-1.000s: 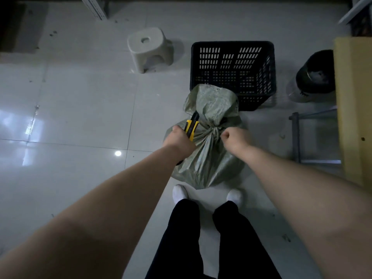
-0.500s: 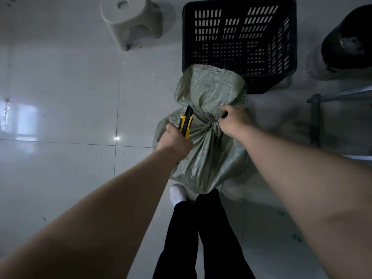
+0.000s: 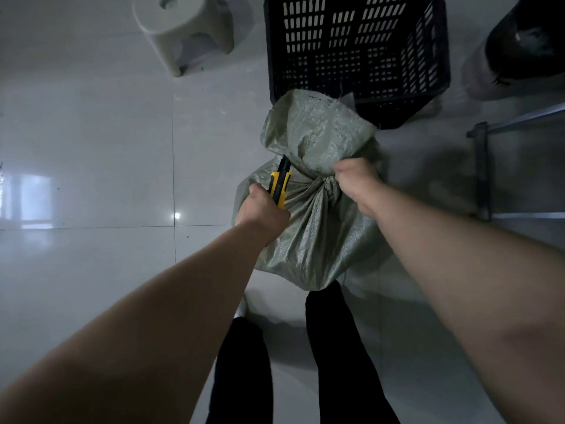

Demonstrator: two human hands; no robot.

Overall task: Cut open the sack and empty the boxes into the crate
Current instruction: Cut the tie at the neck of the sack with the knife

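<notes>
My left hand [image 3: 263, 211] grips the knife [image 3: 279, 183] at the tied neck of the sack [image 3: 308, 234] on the floor, right hand [image 3: 356, 183] pinching the neck, crate [image 3: 354, 50] just beyond; next, cut the tie.

stool [image 3: 183, 32] far left | metal rack [image 3: 483, 172] right | tiled floor [image 3: 91, 148]

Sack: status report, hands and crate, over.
Left hand shut on yellow utility knife, tip at the tied neck. Right hand pinching sack at the knot. Sack uncut. Black crate just behind, path clear.
</notes>
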